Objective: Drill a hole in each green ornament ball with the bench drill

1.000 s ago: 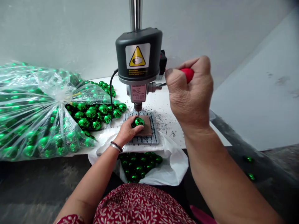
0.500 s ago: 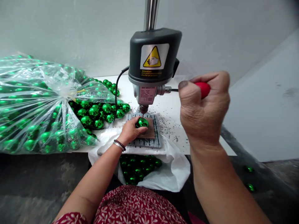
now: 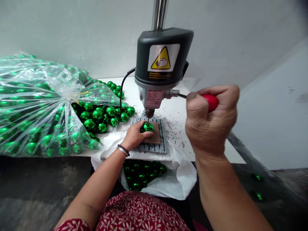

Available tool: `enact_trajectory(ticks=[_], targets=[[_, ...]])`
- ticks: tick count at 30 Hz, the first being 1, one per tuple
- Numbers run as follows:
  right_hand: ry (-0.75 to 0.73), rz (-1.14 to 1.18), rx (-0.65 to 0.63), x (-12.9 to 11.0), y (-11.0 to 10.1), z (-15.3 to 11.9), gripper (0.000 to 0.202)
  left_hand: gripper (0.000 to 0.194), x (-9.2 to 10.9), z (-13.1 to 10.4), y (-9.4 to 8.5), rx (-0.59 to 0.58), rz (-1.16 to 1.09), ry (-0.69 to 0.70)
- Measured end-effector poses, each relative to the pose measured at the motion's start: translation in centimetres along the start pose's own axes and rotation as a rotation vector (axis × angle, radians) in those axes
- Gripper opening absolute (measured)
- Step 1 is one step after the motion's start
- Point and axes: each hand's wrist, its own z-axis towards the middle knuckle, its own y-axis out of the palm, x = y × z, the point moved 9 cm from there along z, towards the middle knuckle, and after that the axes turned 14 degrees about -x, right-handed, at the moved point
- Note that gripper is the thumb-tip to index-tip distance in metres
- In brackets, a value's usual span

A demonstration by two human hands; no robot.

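Note:
My left hand [image 3: 136, 134] is closed around a shiny green ball [image 3: 147, 127], thumb and fingers on its sides. The ball rests on a brown board [image 3: 157, 137] over the slotted metal base [image 3: 163, 148] of a bench drill [image 3: 160, 80]. Directly above the ball is the drill chuck [image 3: 149, 113], its thin bit coming down at the ball's top; whether it has gone in I cannot tell. My right hand [image 3: 211, 118] is wrapped around the red knob [image 3: 211, 102] of the drill's feed lever, right of the drill head.
A large clear plastic bag [image 3: 48, 106] of green balls lies at the left, with loose balls [image 3: 103, 117] beside it. Dark shavings are scattered on the white table [image 3: 178, 112]. Below the edge, a white sack [image 3: 185, 179] holds more balls. A black cord [image 3: 121, 96] hangs by the drill.
My right hand has lowered the red knob slightly, tilting the lever down. My left hand keeps the ball under the bit. The whole view has shifted a little.

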Motion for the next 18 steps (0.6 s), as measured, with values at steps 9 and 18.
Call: enact_trajectory(ticks=[9,18], targets=[[-0.046,-0.007,0.058,1.1,0.5,-1.9,0.015,0.052,-0.1,0.0,-0.1,0.024,-0.009,-0.005],[-0.112,-0.003,0.13,1.9,1.0,-4.5,0.015,0.048,0.0,-0.1,0.0,0.016,0.02,0.012]])
